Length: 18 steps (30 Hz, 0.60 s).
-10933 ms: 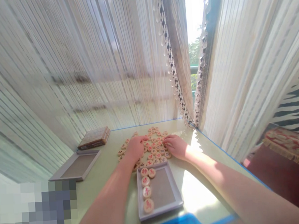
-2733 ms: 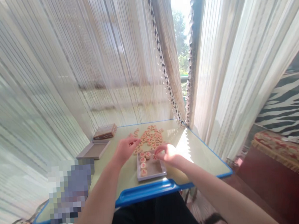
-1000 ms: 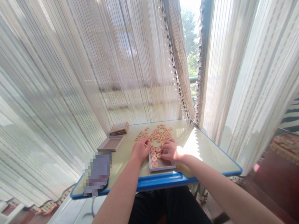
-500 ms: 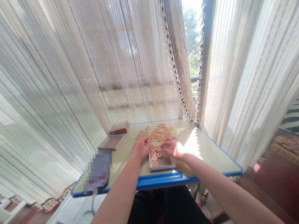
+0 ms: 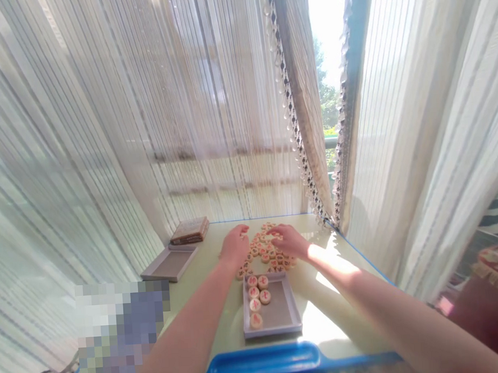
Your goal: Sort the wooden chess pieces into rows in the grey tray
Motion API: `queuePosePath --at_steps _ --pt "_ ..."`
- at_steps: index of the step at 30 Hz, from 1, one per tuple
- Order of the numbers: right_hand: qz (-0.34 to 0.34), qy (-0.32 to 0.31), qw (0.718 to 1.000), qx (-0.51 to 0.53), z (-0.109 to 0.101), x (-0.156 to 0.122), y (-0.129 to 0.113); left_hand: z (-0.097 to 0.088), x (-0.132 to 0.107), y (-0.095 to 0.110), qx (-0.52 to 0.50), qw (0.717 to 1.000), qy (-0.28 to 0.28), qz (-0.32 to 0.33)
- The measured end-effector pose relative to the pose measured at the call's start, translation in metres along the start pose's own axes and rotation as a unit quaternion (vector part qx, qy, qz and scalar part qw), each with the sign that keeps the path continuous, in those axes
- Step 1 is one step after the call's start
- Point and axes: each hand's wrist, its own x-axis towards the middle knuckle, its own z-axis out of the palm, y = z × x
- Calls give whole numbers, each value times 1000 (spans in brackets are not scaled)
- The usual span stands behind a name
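Round wooden Chinese chess pieces (image 5: 265,258) with red and black characters lie scattered on the pale table. My left hand (image 5: 236,247) is over the left side of the spread, fingers curved and apart, with no piece visible in it. Over the far right of the pieces reaches my right hand (image 5: 291,241), its fingers loosely bent and apart, with nothing seen between them. Nearer to me stands a shallow open box (image 5: 283,331). Several red-marked pieces (image 5: 255,305) sit inside it in two columns along its left side.
At the left are an empty shallow box lid (image 5: 169,264) and a brown book-like box (image 5: 190,230) behind it. A blurred-out object (image 5: 135,328) lies at the front left. A blue trough (image 5: 264,363) runs along the table's front edge. Curtains (image 5: 228,126) hang behind.
Both hands have moved forward from beside the open box to over the scattered pieces. The view has shifted closer to the table. The pieces in the box look the same.
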Motion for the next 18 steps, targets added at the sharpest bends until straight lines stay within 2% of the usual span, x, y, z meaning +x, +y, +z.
queuePosePath --at_steps 3,6,12,15,18 --pt "-10 -1 1000 -29 4 26 3 7 23 -3 14 1000 -4 23" --pt "-3 -3 999 -53 14 47 11 17 36 -14 47 999 -17 20" --pt "39 40 996 -68 43 61 44 30 31 -37 156 986 -61 16" --pt "41 21 996 -70 47 61 53 28 27 -37 183 981 -69 7" --pt "18 -13 998 -63 47 60 49 25 25 -34 199 977 -74 17"
